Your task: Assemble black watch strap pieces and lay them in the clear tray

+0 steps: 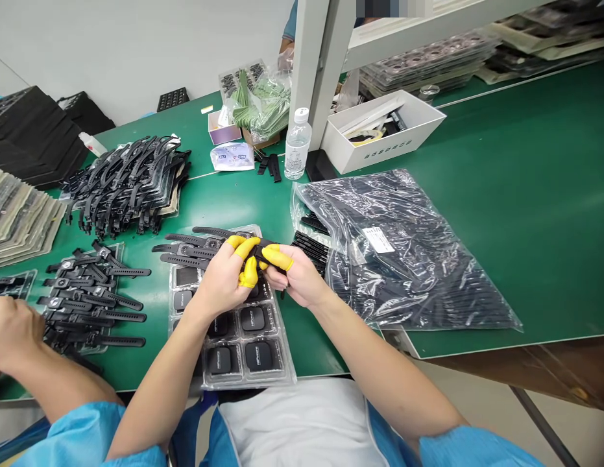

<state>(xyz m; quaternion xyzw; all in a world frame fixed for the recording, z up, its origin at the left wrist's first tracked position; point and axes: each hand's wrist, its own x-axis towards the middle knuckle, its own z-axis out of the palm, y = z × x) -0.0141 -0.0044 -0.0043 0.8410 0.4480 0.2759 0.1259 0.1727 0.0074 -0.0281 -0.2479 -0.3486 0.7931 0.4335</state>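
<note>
Over a clear plastic tray point(288, 363), my left hand point(226, 275) and my right hand point(299, 272) meet, with yellow finger cots on several fingers. Both pinch a dark watch with strap point(263, 251), partly covered by my fingers. Square black watch bodies point(259, 355) sit in the near compartments of the tray. At its far left, several watches with black straps point(187, 250) lie across the compartments, reaching past the edge. Just right of my right hand, black straps point(310, 250) stick out of a large clear bag point(409, 259) full of dark strips.
To the left are trays of strapped watches point(95, 298), a higher stack of them point(131, 181) and a co-worker's hand point(12, 331). A water bottle point(298, 146), a white box point(384, 133), a tissue pack point(232, 157) and a post point(309, 65) stand behind.
</note>
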